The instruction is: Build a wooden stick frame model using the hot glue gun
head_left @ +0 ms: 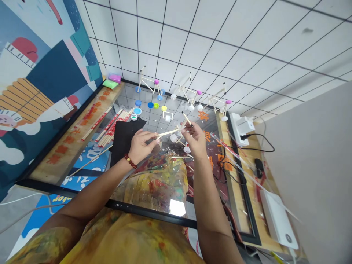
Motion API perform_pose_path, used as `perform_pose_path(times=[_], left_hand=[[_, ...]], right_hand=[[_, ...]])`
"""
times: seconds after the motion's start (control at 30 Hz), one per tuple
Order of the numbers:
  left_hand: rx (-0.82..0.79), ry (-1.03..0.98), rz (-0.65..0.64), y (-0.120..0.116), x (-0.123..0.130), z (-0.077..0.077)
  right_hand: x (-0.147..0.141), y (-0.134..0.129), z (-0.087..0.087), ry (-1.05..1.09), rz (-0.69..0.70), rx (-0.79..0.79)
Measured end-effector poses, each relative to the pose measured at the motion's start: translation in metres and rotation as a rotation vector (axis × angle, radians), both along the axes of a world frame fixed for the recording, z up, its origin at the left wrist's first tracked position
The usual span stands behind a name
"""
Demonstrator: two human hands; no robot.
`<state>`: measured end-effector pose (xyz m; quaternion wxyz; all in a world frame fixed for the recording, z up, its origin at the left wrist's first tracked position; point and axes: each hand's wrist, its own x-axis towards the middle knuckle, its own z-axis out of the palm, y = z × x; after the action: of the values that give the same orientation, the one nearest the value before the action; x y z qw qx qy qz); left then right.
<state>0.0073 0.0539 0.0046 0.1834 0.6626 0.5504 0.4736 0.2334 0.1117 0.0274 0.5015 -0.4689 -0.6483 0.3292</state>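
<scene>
Between my hands, above the glass tabletop, is a small frame made of pale wooden sticks (169,132), with a black-tipped piece standing up at its right. My left hand (141,146) is closed in a pinch on the frame's left end. At the right end the fingers of my right hand (195,138) are closed round the joint by the black-tipped piece. White round lumps (173,138) show just under the frame. A loose short stick (180,157) lies on the glass nearer to me. Exactly where the sticks join is partly hidden by my fingers.
Three similar stick models (150,82) with coloured round pieces stand along the back. Bottle caps (137,111) and a black sheet (123,137) lie at the left, near wrapped chopsticks (117,126). A white power strip (240,128) and cables are on the right.
</scene>
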Motion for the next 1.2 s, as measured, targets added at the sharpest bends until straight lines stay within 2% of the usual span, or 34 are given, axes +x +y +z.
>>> perform_pose_path(times=[0.2,0.5,0.73,1.07,1.2], left_hand=[[0.009,0.039,-0.013,-0.002,-0.001,0.003],[0.105,0.091,0.003,-0.006,-0.002,0.004],[0.131,0.083,-0.004,-0.007,0.002,0.006],[0.092,-0.135,-0.002,0.001,-0.002,-0.002],[0.050,-0.180,-0.057,0.005,-0.007,-0.002]], right_hand=[[-0.007,-0.003,0.005,-0.087,-0.040,0.056],[-0.007,-0.001,-0.003,-0.084,-0.081,0.044],[-0.007,-0.003,0.002,-0.117,-0.082,0.067],[-0.008,-0.003,-0.001,-0.128,-0.075,0.110],[-0.009,-0.004,0.000,-0.132,-0.082,0.118]])
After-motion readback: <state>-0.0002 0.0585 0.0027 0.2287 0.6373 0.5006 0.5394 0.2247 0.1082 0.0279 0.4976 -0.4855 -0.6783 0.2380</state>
